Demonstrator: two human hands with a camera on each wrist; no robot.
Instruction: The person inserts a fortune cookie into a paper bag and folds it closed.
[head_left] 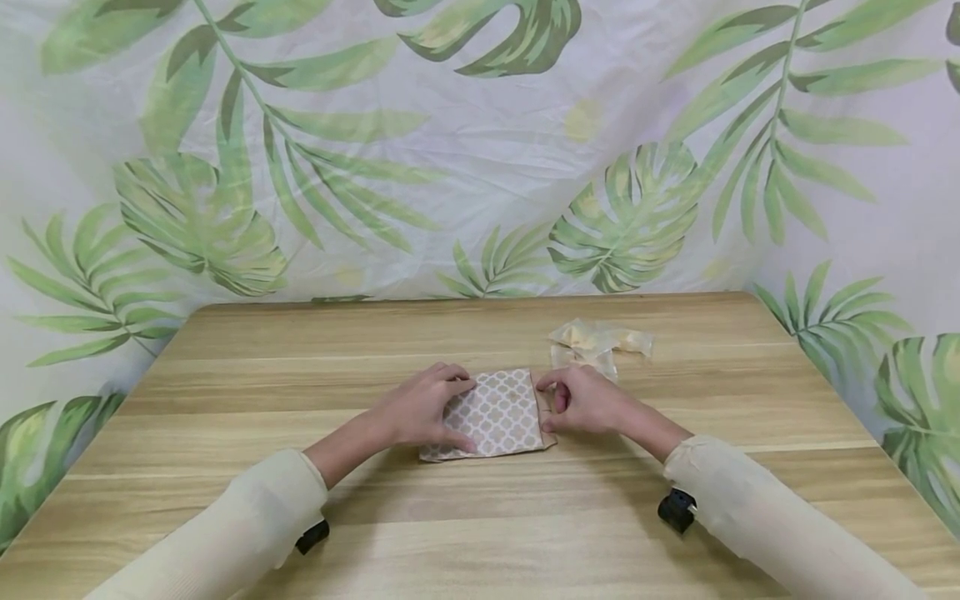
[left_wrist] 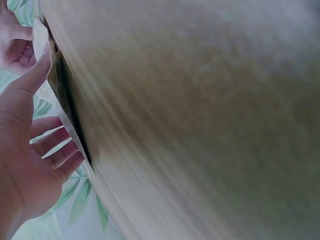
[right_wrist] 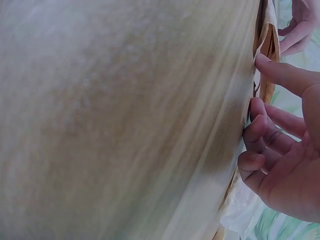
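A flat paper bag with a white-and-tan lattice print lies on the wooden table. My left hand rests on its left part, the thumb near the front edge and the fingers spread towards the back. At the right end, my right hand holds the brown folded edge between thumb and index finger. The right wrist view shows the thumb of the right hand at the bag's edge, its other fingers curled. From the left wrist, the left hand appears with extended fingers against the bag.
Behind my right hand, several clear plastic packets with pale yellowish contents lie on the table. A leaf-printed cloth hangs beyond the table's back edge. A black wrist camera sits under the right sleeve.
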